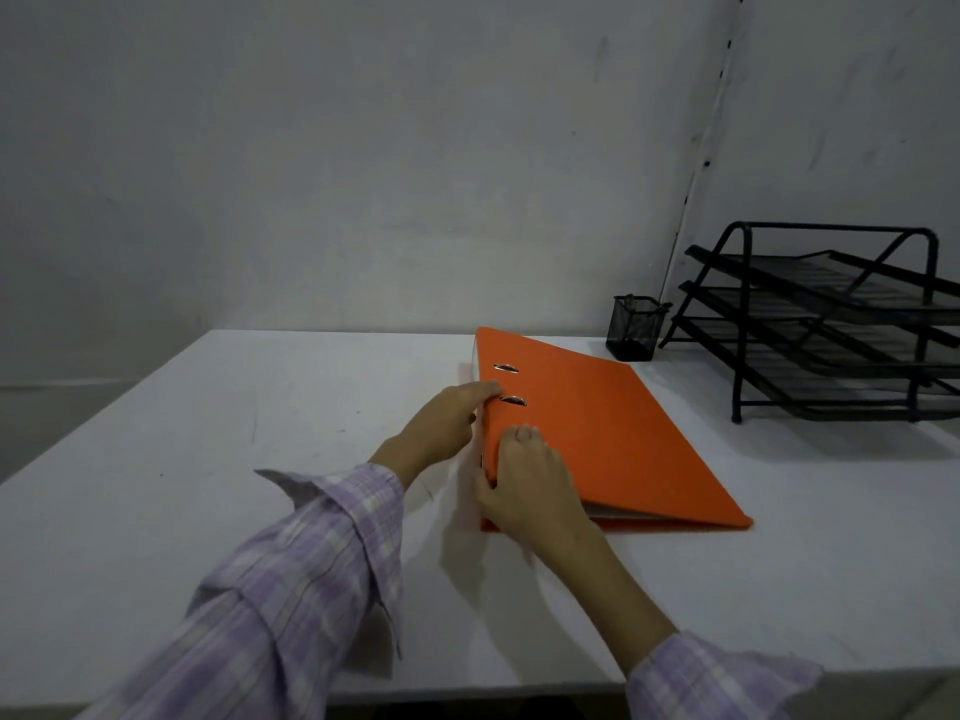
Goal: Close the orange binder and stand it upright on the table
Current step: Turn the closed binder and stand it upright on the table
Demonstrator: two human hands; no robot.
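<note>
The orange binder (613, 433) lies flat on the white table (208, 459), its front cover almost down, with white pages showing in the gap at the near edge. Two metal slots sit in the cover near its left edge. My left hand (447, 423) holds that left edge, thumb on top of the cover by the nearer slot. My right hand (524, 485) grips the same edge closer to me, fingers on the cover and thumb on the side.
A black mesh pen cup (636, 330) stands just behind the binder's far right corner. A black three-tier wire letter tray (831, 324) fills the right rear of the table. A grey wall rises behind the table.
</note>
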